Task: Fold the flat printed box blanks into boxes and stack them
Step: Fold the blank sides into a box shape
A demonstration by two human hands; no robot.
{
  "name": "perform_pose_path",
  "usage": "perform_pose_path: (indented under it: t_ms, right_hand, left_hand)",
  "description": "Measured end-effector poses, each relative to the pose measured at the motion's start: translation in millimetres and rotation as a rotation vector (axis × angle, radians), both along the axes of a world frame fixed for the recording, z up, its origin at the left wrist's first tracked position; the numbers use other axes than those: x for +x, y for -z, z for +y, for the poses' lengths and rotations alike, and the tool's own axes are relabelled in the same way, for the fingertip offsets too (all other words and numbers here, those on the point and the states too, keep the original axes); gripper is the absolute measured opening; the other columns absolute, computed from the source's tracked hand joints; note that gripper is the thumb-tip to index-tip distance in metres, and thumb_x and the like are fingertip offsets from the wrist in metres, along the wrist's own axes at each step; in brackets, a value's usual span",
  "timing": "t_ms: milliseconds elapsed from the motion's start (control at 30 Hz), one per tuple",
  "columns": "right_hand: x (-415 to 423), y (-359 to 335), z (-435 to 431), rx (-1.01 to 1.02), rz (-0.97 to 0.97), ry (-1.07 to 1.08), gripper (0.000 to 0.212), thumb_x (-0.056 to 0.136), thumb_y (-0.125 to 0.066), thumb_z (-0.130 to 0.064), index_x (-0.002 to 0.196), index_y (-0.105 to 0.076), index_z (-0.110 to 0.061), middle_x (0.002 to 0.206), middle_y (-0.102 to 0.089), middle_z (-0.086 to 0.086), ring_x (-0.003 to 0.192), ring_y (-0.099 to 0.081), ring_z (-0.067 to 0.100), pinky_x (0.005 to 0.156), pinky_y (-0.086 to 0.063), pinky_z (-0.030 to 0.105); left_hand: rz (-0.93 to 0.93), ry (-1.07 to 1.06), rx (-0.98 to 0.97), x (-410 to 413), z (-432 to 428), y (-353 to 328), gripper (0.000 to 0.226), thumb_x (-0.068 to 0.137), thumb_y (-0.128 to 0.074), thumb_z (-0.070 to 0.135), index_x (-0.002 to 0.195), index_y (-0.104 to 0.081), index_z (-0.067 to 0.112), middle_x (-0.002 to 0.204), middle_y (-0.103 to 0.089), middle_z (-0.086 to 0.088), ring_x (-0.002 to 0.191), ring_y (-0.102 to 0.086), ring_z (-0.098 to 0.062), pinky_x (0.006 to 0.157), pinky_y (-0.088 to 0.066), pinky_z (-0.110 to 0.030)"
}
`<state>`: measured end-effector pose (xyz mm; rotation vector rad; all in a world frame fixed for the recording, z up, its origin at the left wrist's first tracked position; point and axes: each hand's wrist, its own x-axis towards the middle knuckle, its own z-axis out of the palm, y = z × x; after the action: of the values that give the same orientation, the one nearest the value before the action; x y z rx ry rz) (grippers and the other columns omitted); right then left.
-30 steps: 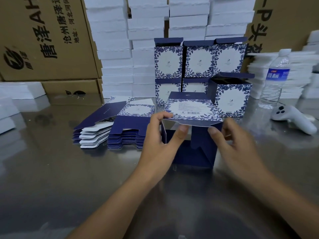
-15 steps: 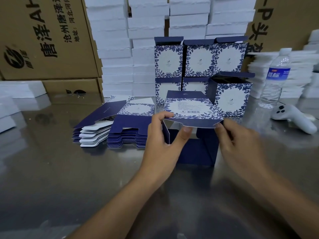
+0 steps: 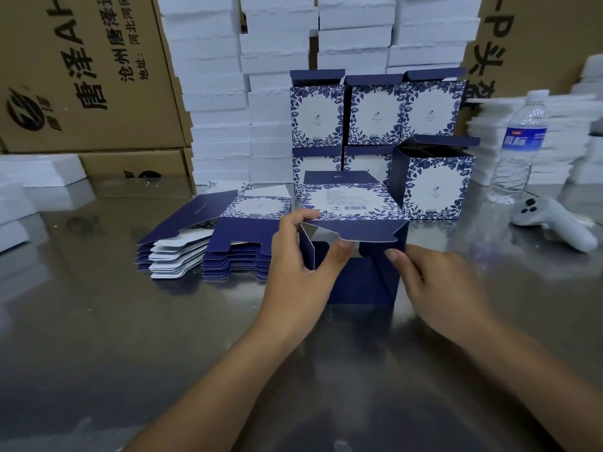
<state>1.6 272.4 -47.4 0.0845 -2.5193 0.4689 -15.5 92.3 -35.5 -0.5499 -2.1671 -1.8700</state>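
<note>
Left hand (image 3: 300, 256), pinch grip on half-folded box (image 3: 355, 285); right hand (image 3: 437, 282) at side flap (image 3: 390, 288), grip unclear.

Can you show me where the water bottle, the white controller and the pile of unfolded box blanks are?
water bottle (image 3: 523, 140), head view, on its blue label.
white controller (image 3: 554, 223), head view, on its body just behind the buttons.
pile of flat blanks (image 3: 257, 206), head view, on the top blank's printed panel.

The half-folded box (image 3: 359, 288) is navy with a white panel framed in blue leaf print, like the stacked boxes (image 3: 375, 119) and flat blanks (image 3: 235, 259), amid white foam stacks (image 3: 215, 93), black-printed brown cartons (image 3: 81, 125) and a blue-labelled bottle (image 3: 522, 141).
</note>
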Motion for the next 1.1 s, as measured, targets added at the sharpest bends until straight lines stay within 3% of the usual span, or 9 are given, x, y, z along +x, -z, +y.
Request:
perform_pose_path:
  t_ms: [133, 300, 500, 600, 733, 867, 967, 1100]
  right_hand:
    - [-1.0, 1.1, 3.8, -0.01, -0.026, -0.043, 0.04, 0.093, -0.034, -0.046, 0.059, -0.029, -0.026, 0.05, -0.036, -0.006, 0.055, -0.04, 0.027, 0.051, -0.029, 0.036]
    - [-4.3, 7.4, 9.3, -0.065, -0.102, -0.129, 0.043, 0.086, -0.031, -0.055, 0.06, -0.037, -0.02, 0.047, -0.038, -0.005, 0.047, -0.039, 0.014, 0.048, -0.029, 0.033]
    - [-3.5, 6.1, 10.4, 0.012, -0.198, -0.063, 0.044, 0.094, -0.041, -0.048, 0.059, -0.037, -0.023, 0.055, -0.044, -0.003, 0.058, -0.048, 0.024, 0.055, -0.038, 0.037]
    - [-2.7, 4.3, 7.6, 0.025, -0.185, -0.04, 0.045, 0.095, -0.042, -0.046, 0.055, -0.033, -0.026, 0.054, -0.041, -0.005, 0.059, -0.044, 0.025, 0.054, -0.035, 0.035]
    - [-1.9, 3.6, 6.6, 0.002, -0.175, -0.027, 0.047, 0.094, -0.044, -0.047, 0.054, -0.034, -0.025, 0.052, -0.04, -0.006, 0.052, -0.041, 0.017, 0.047, -0.029, 0.032]
    - [-0.8, 3.8, 7.9, 0.06, -0.233, -0.005, 0.044, 0.092, -0.041, -0.053, 0.061, -0.039, -0.022, 0.061, -0.049, -0.003, 0.066, -0.053, 0.024, 0.052, -0.033, 0.033]
    - [-1.2, 4.8, 9.3, 0.124, -0.3, 0.012, 0.04, 0.093, -0.042, -0.053, 0.071, -0.052, -0.021, 0.075, -0.061, -0.003, 0.078, -0.06, 0.022, 0.06, -0.043, 0.032]
    - [-2.9, 6.3, 11.3, -0.012, -0.288, -0.027, 0.036, 0.093, -0.049, -0.046, 0.07, -0.059, -0.019, 0.067, -0.063, -0.009, 0.068, -0.059, 0.013, 0.063, -0.047, 0.032]
  left_hand:
    - [0.017, 0.029, -0.009, 0.4, -1.1, 0.7, 0.058, 0.062, -0.054, 0.08, 0.11, -0.038, 0.052, 0.123, -0.049, 0.008, 0.113, -0.05, -0.008, 0.098, -0.044, -0.034]
    - [0.02, 0.047, -0.008, -0.5, -1.4, 0.4, 0.061, 0.057, -0.05, 0.076, 0.111, -0.037, 0.052, 0.123, -0.046, 0.013, 0.11, -0.048, 0.001, 0.085, -0.041, -0.019]
    - [0.016, 0.056, -0.001, -1.5, -1.4, 1.3, 0.059, 0.056, -0.05, 0.077, 0.108, -0.036, 0.055, 0.123, -0.044, 0.017, 0.108, -0.046, 0.008, 0.08, -0.041, -0.012]
    - [0.016, 0.059, -0.015, -2.0, -1.4, 1.4, 0.054, 0.058, -0.05, 0.075, 0.107, -0.034, 0.058, 0.125, -0.045, 0.015, 0.108, -0.046, 0.009, 0.075, -0.04, -0.004]
    - [0.018, 0.053, -0.014, -2.3, -1.6, 2.0, 0.056, 0.057, -0.049, 0.076, 0.108, -0.034, 0.058, 0.124, -0.045, 0.014, 0.109, -0.047, 0.007, 0.08, -0.04, -0.012]
    - [0.013, 0.056, -0.007, -2.4, -2.3, 2.3, 0.058, 0.057, -0.05, 0.075, 0.11, -0.035, 0.057, 0.127, -0.045, 0.013, 0.113, -0.047, 0.003, 0.089, -0.042, -0.021]
    - [0.009, 0.042, -0.013, -2.1, -2.0, 1.4, 0.059, 0.054, -0.048, 0.077, 0.108, -0.035, 0.058, 0.123, -0.045, 0.016, 0.107, -0.046, 0.01, 0.083, -0.039, -0.015]
    - [0.001, 0.039, -0.019, -1.5, -1.6, 0.7, 0.057, 0.055, -0.048, 0.077, 0.107, -0.034, 0.059, 0.12, -0.045, 0.016, 0.102, -0.047, 0.01, 0.078, -0.038, -0.013]
